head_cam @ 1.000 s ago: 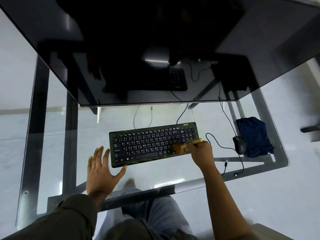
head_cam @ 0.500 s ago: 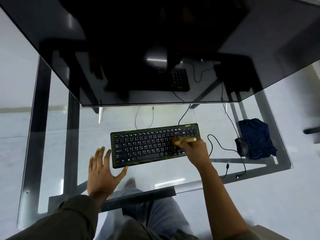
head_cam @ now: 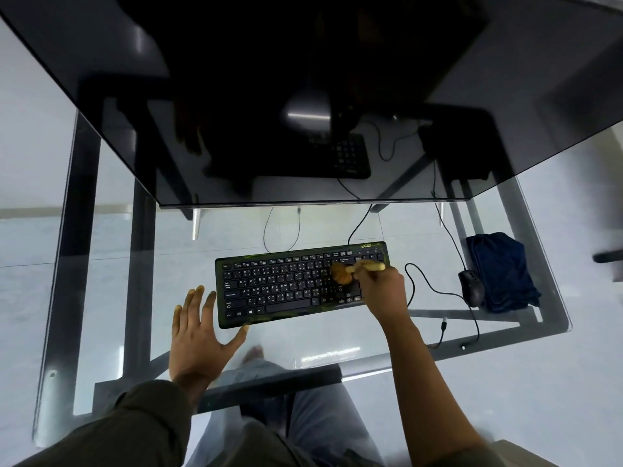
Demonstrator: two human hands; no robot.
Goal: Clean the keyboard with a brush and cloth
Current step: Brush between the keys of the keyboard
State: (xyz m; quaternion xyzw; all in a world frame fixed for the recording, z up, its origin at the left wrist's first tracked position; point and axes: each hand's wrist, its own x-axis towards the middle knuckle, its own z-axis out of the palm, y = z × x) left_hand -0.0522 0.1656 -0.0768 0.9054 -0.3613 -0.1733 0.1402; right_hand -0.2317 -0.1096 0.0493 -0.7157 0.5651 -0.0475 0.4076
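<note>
A black keyboard (head_cam: 286, 288) with a greenish rim lies on the glass desk (head_cam: 337, 345). My right hand (head_cam: 382, 291) grips a small wooden-handled brush (head_cam: 342, 273), whose tan bristles press on the keys at the keyboard's right part. My left hand (head_cam: 199, 335) lies flat on the glass with fingers spread, its thumb touching the keyboard's near left corner. A folded dark blue cloth (head_cam: 502, 274) sits on the desk at the right, away from both hands.
A black mouse (head_cam: 472, 287) lies beside the cloth, its cable looping toward the keyboard. A large dark monitor (head_cam: 303, 96) leans over the back of the desk. The metal desk frame and my legs show through the glass.
My right hand has swept the brush from the keyboard's lower right keys up toward its upper right rows. My left hand has stayed flat by the near left corner.
</note>
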